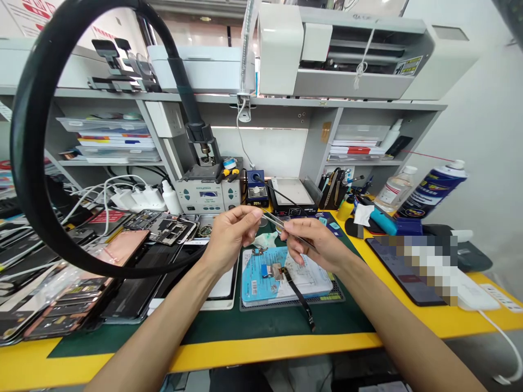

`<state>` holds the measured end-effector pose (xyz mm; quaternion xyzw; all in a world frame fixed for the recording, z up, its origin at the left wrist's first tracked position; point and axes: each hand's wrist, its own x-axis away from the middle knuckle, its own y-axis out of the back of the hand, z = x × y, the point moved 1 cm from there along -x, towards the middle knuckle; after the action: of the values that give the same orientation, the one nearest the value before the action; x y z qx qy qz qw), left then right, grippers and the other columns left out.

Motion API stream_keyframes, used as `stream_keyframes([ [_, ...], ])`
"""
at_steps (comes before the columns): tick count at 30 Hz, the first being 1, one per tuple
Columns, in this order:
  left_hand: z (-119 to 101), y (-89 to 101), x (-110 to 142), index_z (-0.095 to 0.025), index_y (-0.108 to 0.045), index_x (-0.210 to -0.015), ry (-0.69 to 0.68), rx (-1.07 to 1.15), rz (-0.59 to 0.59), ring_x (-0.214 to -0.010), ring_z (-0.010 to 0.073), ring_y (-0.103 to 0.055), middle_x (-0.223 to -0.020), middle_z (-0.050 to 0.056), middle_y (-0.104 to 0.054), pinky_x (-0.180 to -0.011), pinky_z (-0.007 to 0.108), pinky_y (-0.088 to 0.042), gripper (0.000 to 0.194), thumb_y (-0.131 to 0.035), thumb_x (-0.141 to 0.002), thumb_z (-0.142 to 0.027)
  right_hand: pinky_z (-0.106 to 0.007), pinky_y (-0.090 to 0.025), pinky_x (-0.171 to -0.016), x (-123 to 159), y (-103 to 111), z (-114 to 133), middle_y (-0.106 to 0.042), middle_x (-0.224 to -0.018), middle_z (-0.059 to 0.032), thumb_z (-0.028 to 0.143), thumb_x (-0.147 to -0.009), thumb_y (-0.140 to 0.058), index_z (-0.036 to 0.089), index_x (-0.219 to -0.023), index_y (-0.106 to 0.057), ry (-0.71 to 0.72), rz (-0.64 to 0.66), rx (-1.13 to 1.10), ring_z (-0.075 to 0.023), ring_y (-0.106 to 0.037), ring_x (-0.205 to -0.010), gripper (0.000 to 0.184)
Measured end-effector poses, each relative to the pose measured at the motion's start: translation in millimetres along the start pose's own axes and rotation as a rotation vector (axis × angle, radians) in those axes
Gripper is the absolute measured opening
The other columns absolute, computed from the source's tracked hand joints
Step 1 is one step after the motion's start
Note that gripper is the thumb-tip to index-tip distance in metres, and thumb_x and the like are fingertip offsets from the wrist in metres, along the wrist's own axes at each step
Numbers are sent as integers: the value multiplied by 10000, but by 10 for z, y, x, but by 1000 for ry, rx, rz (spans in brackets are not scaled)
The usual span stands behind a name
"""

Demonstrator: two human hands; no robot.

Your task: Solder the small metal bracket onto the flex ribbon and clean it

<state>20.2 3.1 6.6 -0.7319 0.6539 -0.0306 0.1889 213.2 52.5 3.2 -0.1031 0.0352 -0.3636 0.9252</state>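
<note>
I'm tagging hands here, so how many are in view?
2: the left hand, its fingertips pinched near one end of the tweezers, and the right hand, holding the tweezers. Neither hand is hidden.

is a yellow bench [229,355], overlaid at the middle with a dark green mat [212,331]. bears opened phones [73,310] on the left and a blue-and-white package [250,277] near the mat's centre. carries a grey station [192,197], a small blue unit [256,191] and a white-topped plate [291,191] along the back. holds a dark slab [402,277], a clear bottle [395,190] and a blue spray can [435,188] on the right.
</note>
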Motion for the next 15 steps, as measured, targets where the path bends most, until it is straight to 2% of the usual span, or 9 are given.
stream_keyframes([
  [6,-75,-47,39,-134,-719,-778,36,32,15,-484,62,-407,-619,-14,-560,-398,185,-274,269,-796,-776,-391,-201,-381,-414,12,-4,12,-422,-467,75,398,-890,-698,124,-761,-693,-32,25,-75,-67,-436,-369,302],
  [15,-137,-88,68,-122,-746,-803,77,117,49,-486,65,-431,-697,16,-601,-365,176,-291,263,-765,-790,-384,-220,-367,-401,24,-16,46,-411,-449,70,375,-861,-703,124,-733,-701,-71,34,-130,-74,-397,-354,282],
])
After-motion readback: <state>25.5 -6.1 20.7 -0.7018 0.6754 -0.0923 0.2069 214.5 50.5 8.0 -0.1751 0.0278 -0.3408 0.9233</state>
